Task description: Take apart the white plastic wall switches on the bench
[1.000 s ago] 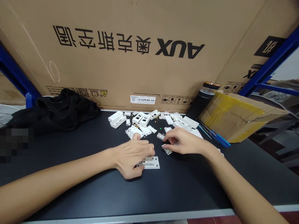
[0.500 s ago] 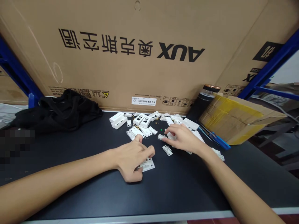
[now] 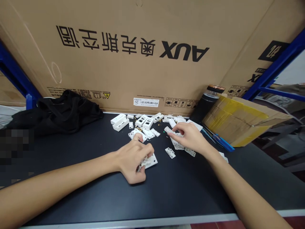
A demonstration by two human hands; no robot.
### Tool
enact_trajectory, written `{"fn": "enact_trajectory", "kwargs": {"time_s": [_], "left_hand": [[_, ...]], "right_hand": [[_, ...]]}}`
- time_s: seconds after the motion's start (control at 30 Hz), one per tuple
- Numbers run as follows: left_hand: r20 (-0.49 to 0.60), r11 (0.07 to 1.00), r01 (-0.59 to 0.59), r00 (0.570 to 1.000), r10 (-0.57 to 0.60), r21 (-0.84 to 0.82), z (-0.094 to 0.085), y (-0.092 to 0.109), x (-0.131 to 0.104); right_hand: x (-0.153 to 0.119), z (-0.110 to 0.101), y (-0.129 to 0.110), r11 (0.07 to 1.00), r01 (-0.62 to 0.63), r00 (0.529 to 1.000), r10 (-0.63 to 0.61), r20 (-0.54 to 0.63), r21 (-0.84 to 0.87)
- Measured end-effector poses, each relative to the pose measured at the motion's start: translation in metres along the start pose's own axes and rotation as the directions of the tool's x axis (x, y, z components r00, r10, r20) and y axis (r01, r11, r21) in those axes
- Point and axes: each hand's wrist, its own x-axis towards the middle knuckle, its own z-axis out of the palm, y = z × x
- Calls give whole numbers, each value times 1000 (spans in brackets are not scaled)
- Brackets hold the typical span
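My left hand [image 3: 135, 159] is closed on a white plastic plate [image 3: 152, 161] with a hole near its corner, lying on the dark tabletop. Small fittings show on the plate, but my fingers cover part of it. Between the thumb and fingers of my right hand [image 3: 187, 136] is a small white plastic piece [image 3: 168, 130], held over a heap of white parts [image 3: 177, 145]. One loose small white part [image 3: 170, 153] lies between the two hands. Beyond them stand white rectangular housings [image 3: 147, 123] with dark slots, with small brass-coloured bits around them.
Across the back stands a large cardboard box [image 3: 114, 73]. Black cloth [image 3: 69, 108] lies at the back left. To the right are a black bottle [image 3: 206, 103], a smaller taped carton [image 3: 238, 122] and a blue-handled tool [image 3: 224, 143]. Blue metal posts [image 3: 267, 79] flank the table.
My right hand has lifted the small white plastic piece off the table and moved it slightly up and away. My left hand stays on the plate, which has tilted a little.
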Motion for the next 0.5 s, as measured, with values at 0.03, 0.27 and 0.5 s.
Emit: {"fn": "enact_trajectory", "kwargs": {"time_s": [0.03,0.27,0.5], "left_hand": [[-50,1000,-17,999,17,-2,1,0,0],[-30,999,-23,999,22,-40,0,-1,0],[49,999,23,999,-22,-24,0,-2,-3]], "right_hand": [[0,-1,1,1000,-3,1000,3,-10,3],[-1,1,0,1000,20,1000,-20,-8,15],[-2,0,-6,998,44,997,-47,59,48]]}}
